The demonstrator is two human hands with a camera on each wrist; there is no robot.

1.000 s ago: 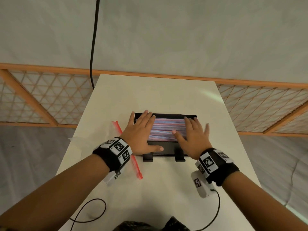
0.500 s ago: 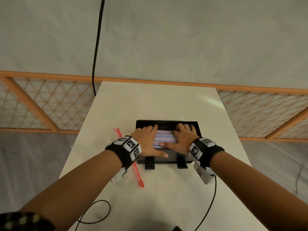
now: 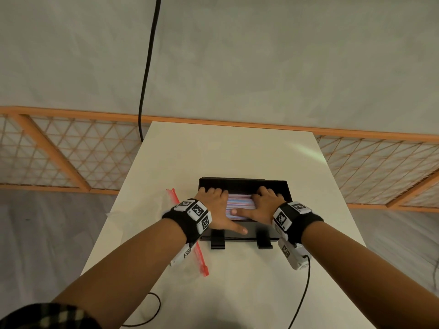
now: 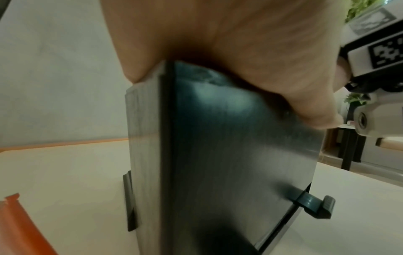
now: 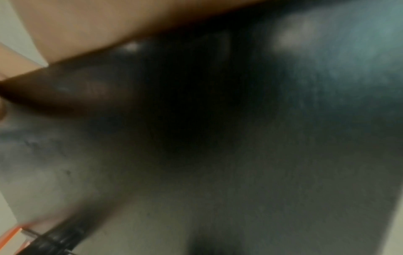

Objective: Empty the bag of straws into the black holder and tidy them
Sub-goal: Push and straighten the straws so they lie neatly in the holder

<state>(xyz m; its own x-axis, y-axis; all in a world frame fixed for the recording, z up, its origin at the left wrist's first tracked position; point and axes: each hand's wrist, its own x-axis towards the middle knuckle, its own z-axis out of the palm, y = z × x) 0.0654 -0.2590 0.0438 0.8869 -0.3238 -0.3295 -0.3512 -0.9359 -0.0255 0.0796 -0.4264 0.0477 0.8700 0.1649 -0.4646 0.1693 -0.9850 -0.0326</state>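
Note:
The black holder [image 3: 242, 182] stands mid-table on two small feet, seen close up in the left wrist view as a dark box [image 4: 218, 155]. Striped straws [image 3: 240, 203] lie flat inside it. My left hand [image 3: 213, 205] covers their left part, fingers bent down over the pile's far side, thumb stretched along the front wall. My right hand [image 3: 266, 205] does the same on the right, its thumb lying across the straws. The clear bag with its red zip strip [image 3: 202, 264] lies flat left of the holder. The right wrist view is a dark blur of the holder wall [image 5: 261, 138].
The white table [image 3: 237, 150] is narrow, with its edges close on both sides. A black cable [image 3: 147, 67] hangs behind the far left corner. Thin cables [image 3: 301, 293] trail over the near part. An orange lattice railing [image 3: 59, 150] runs behind.
Both hands have slid closer together over the straws. Their fingers went from flat and spread to bent down over the pile. The view has pulled back a little.

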